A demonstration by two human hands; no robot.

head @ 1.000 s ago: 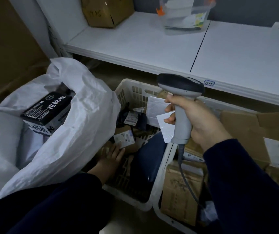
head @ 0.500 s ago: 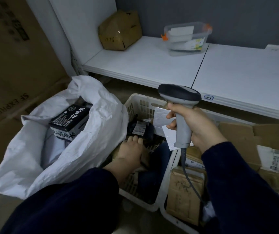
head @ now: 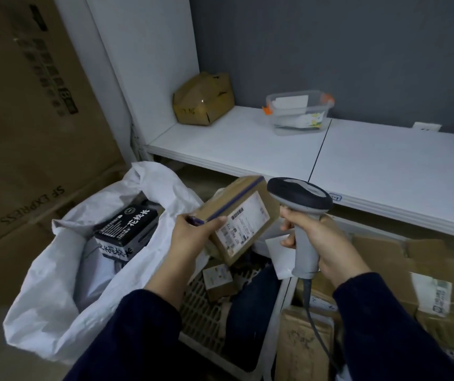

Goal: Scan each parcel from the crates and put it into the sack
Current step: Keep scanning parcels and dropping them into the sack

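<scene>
A: Left hand point(head: 192, 232) grips the parcel point(head: 236, 213) by one end, above the crate point(head: 203, 320) and beside the sack point(head: 63, 284); right hand point(head: 327, 243) is wrapped round the scanner point(head: 300, 199).
B: Likely fault: the label point(head: 243, 224) seems angled off the scanner, so no read; a one-ended grip may slip.

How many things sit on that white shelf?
2: a brown cardboard box in the back left corner, a clear plastic tub to its right. More may lie off-frame.
</scene>
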